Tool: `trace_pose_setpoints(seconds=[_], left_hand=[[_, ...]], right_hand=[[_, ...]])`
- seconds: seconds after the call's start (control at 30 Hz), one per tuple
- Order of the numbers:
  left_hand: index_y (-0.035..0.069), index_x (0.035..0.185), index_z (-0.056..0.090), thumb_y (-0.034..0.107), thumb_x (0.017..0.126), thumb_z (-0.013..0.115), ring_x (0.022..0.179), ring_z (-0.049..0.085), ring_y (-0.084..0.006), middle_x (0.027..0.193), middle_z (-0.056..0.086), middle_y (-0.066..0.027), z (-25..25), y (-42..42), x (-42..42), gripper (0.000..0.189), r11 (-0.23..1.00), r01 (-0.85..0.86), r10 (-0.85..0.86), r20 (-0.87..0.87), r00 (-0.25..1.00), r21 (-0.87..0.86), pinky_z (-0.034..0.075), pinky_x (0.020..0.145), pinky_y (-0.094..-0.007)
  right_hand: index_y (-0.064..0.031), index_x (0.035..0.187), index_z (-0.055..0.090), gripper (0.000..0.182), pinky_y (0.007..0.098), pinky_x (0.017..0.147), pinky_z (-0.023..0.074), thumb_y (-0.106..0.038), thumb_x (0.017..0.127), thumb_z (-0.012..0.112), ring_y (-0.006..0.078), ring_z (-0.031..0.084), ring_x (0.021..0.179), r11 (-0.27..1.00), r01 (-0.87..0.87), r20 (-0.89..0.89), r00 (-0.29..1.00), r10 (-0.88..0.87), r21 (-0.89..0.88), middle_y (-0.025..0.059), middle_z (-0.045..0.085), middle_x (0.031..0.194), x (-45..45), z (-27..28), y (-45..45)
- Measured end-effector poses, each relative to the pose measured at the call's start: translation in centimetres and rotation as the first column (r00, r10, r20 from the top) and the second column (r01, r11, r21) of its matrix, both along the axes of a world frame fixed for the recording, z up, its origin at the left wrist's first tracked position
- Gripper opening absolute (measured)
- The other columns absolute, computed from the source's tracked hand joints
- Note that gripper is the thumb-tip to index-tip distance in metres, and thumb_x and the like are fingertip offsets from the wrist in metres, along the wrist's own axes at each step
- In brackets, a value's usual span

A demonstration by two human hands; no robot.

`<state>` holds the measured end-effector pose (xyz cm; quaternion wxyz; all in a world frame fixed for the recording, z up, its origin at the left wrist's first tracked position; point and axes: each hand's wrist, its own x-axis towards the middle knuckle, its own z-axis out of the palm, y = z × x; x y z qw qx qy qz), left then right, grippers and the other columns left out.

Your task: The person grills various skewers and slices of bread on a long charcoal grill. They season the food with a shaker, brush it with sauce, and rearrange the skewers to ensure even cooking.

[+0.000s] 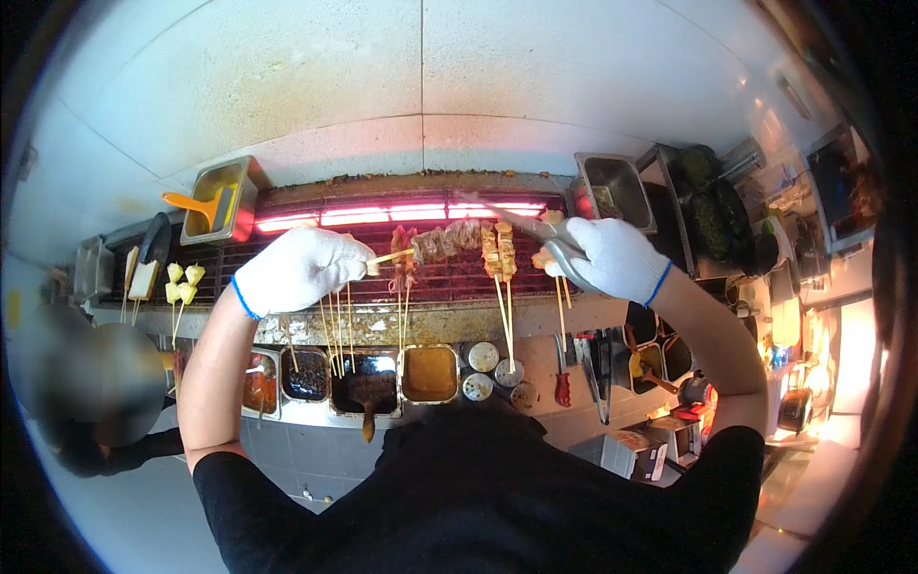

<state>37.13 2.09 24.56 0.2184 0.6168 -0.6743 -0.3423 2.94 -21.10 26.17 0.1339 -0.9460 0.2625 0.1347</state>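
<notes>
My left hand (305, 269), in a white knit glove with a blue cuff, grips the wooden stick of a meat skewer (446, 242). That skewer lies crosswise over the grill (459, 288), its meat pointing right. My right hand (620, 257), gloved alike, is shut on grey-handled scissors (527, 224). The blades reach up and left over the grill, blurred near their tips, above the meat's right end. Behind the held meat stand reddish, squid-like skewers (401, 276). Two skewers of folded, pale brown food (500, 251) lie at its right end. More skewers are partly hidden under both hands.
Pink-glowing heating elements (416, 213) run along the grill's back. Sauce pans, including an orange-brown one (429, 374), line the front ledge beside shaker tins (484, 356), a red-handled tool (563, 387) and tongs (597, 380). Another person (100, 387) is at left.
</notes>
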Motion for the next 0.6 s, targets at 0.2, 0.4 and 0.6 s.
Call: trace_pose_setpoints(seconds=[0.2, 0.4, 0.6], left_hand=[[0.006, 0.111, 0.071, 0.012, 0.097, 0.062, 0.079, 0.069, -0.0182, 0.081, 0.071, -0.0081, -2.3, -0.2, -1.4, 0.018, 0.997, -0.068, 0.069, -0.045, 0.997, 0.027, 0.055, 0.072, -0.0312], [0.002, 0.114, 0.069, 0.021, 0.104, 0.057, 0.068, 0.058, -0.01, 0.078, 0.066, -0.0024, -8.2, 1.7, -8.9, 0.025, 0.87, -0.4, 0.469, -0.235, 0.851, 0.29, 0.051, 0.066, -0.0278], [0.003, 0.12, 0.063, 0.012, 0.104, 0.052, 0.057, 0.047, -0.0063, 0.076, 0.063, 0.0007, -17.6, 1.0, -17.2, 0.022, 0.749, -0.54, 0.66, -0.503, 0.558, 0.384, 0.04, 0.052, -0.023]], right_hand=[[-0.001, 0.107, 0.062, 0.042, 0.0401, 0.07, 0.0508, -0.041, 0.096, 0.069, 0.0227, 0.066, 0.076, 0.911, 0.242, 0.045, 0.961, -0.272, 0.334, 0.0162, 0.067, 0.083, -1.3, -2.5, 1.9], [-0.0031, 0.094, 0.06, 0.027, 0.0329, 0.057, 0.0466, -0.027, 0.094, 0.074, 0.0113, 0.054, 0.062, 0.835, 0.264, 0.274, 0.86, -0.431, 0.484, 0.0052, 0.057, 0.069, -6.8, -6.0, 7.0], [-0.0022, 0.099, 0.066, 0.033, 0.0417, 0.07, 0.0527, -0.032, 0.09, 0.076, 0.0291, 0.066, 0.075, 0.655, 0.455, 0.276, 0.652, -0.707, 0.604, 0.0154, 0.067, 0.081, -16.9, -14.9, 16.7]])
